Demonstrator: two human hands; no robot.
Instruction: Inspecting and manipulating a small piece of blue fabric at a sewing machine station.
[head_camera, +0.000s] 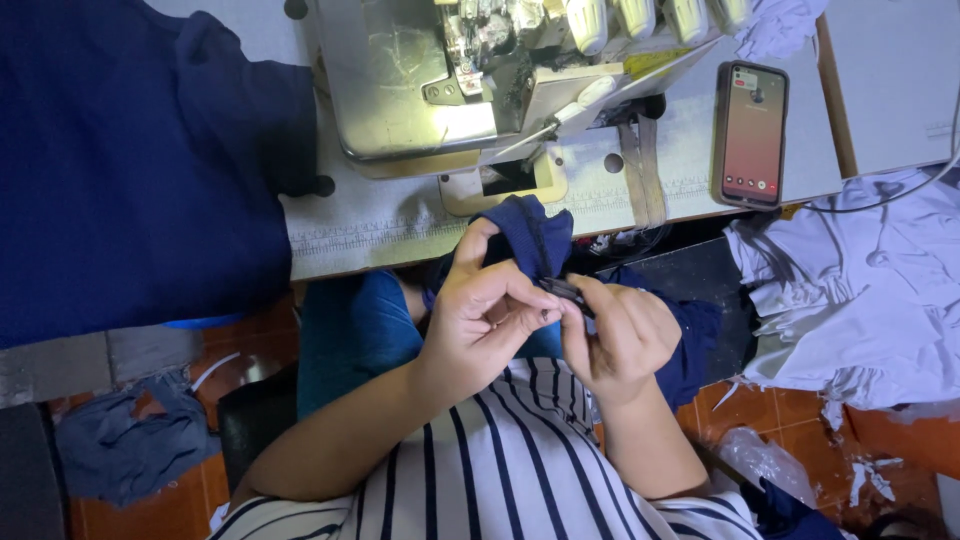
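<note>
Head view, both hands pinch navy fabric, left hand below it, right hand w/ small dark tool.

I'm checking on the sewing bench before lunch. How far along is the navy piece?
Done: a large navy pile lies on the table's left side, though whether it is sewn cannot be told. In hand: the left hand and right hand grip a small navy fabric piece in front of the sewing machine, the right holding a small dark tool. Left: a white fabric pile sits untouched on the right.
</note>
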